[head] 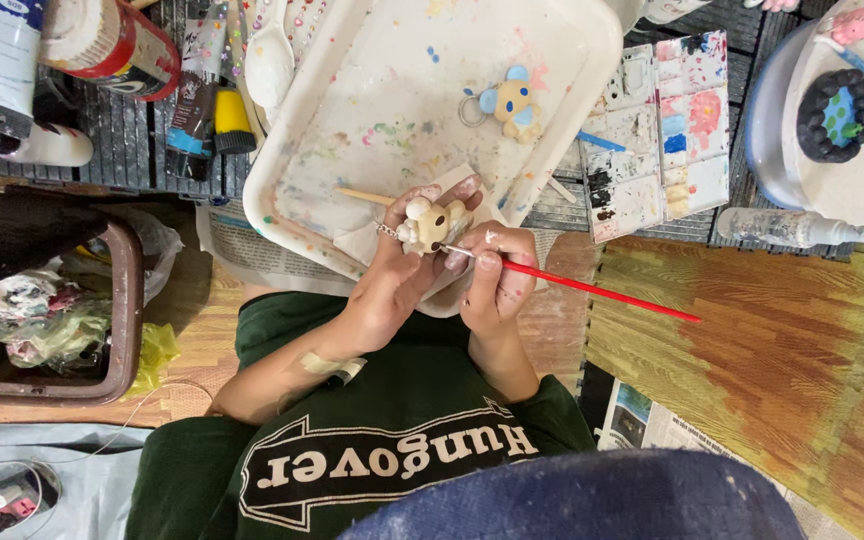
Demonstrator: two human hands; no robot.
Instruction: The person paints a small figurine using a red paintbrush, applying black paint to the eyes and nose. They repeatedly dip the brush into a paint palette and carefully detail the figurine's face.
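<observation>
While left hand [387, 285] grips small cream animal figurine [428, 224] w/ keychain over white paint tray [372, 90], right hand [497, 280] pinches red-handled brush [592, 290], tip at figurine. Step judged: painting detail, mid-way. Next stroke calls for steady wrist, light pressure, approx. same angle.
</observation>
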